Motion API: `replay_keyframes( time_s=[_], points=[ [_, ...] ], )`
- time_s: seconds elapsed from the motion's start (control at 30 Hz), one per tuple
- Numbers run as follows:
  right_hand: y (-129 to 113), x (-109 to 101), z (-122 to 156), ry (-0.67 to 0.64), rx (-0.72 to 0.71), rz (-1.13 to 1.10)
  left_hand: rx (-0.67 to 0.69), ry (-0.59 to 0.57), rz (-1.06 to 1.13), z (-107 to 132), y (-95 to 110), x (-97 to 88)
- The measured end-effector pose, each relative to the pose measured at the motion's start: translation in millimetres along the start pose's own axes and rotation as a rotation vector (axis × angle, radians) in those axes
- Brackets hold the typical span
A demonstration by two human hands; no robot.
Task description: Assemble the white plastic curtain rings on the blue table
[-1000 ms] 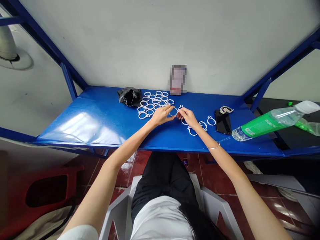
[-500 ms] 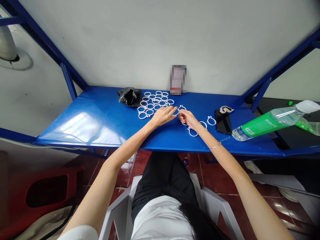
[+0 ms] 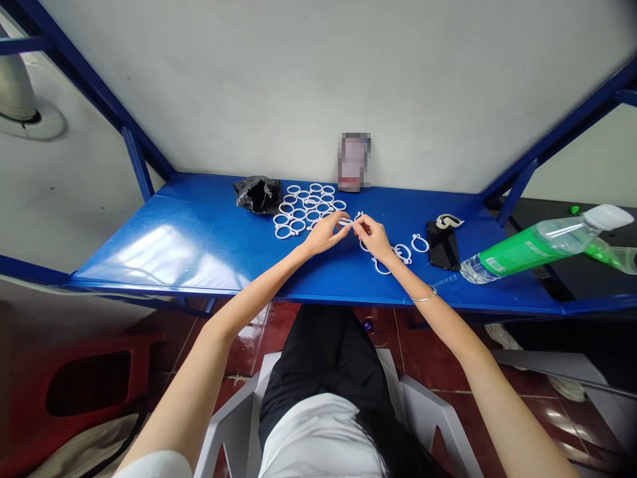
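Both of my hands meet over the middle of the blue table. My left hand and my right hand pinch the two sides of one white plastic ring, held just above the tabletop. A cluster of several white rings lies flat just behind my left hand. A few more white rings lie by my right wrist, one of them further right.
A crumpled black bag sits left of the ring cluster. A blurred card leans on the wall. A black phone and a small clip lie right. A green-labelled water bottle lies at the table's right end.
The ring between my fingers has turned from lying open as a circle to edge-on. My hands have stayed in the same spot, closing a little together.
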State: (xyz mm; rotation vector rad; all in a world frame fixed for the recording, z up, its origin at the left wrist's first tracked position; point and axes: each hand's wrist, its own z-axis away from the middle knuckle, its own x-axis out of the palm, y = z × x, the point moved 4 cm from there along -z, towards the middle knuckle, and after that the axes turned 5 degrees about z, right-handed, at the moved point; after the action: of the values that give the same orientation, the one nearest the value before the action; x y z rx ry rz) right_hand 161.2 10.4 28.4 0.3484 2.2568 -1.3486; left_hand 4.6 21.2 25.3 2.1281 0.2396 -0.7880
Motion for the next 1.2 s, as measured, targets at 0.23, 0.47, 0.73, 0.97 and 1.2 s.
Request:
replay_keyframes(
  time_s=[0.23,0.47,0.73,0.97,1.2],
  points=[
    [-3.7,-2.9,0.2,0.048,-0.106,0.156,0.039,-0.003,0.056,-1.0,-1.7,0.3],
    [-2.8,-1.2,1.0,0.04,-0.141,0.215,0.05,-0.001,0.022,-0.3,-0.8,0.2],
    [-6.9,-1.6,1.5,0.047,-0.159,0.247,0.052,-0.03,0.015,1.3,0.9,2.3],
    [-6.6,-2.1,1.7,0.066,-0.177,0.266,0.057,-0.038,-0.013,1.7,3.0,2.1],
    [-6.5,-4.5,2.0,0.12,-0.168,0.238,0.037,0.0,-0.059,2.6,5.7,-1.0]
  ],
)
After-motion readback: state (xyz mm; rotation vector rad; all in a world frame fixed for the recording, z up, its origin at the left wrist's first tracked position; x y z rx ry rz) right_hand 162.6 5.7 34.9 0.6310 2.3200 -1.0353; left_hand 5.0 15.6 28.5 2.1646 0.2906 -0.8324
